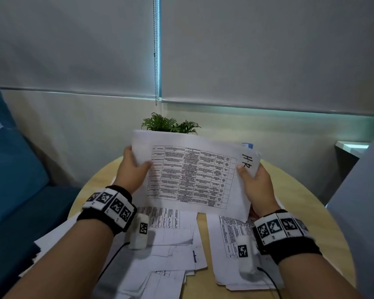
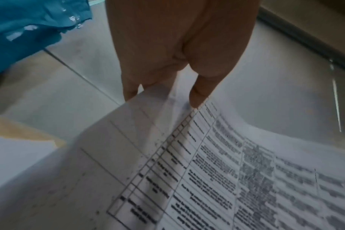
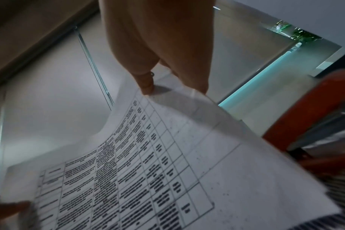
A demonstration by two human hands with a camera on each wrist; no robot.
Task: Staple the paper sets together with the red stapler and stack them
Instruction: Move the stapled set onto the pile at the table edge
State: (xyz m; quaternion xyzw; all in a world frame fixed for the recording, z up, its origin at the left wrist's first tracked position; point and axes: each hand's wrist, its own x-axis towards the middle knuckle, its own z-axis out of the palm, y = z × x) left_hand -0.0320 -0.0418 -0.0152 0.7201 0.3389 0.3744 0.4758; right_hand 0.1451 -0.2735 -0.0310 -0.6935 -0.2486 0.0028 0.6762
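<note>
Round wooden desk strewn with loose sheets, plant behind; left hand and right hand each grip the paper set aloft, long axis left-right, red stapler alongside

My count: two hands, one paper set held up

One paper set in my two hands, two loose paper piles on the bench, one red stapler, one plant.
</note>
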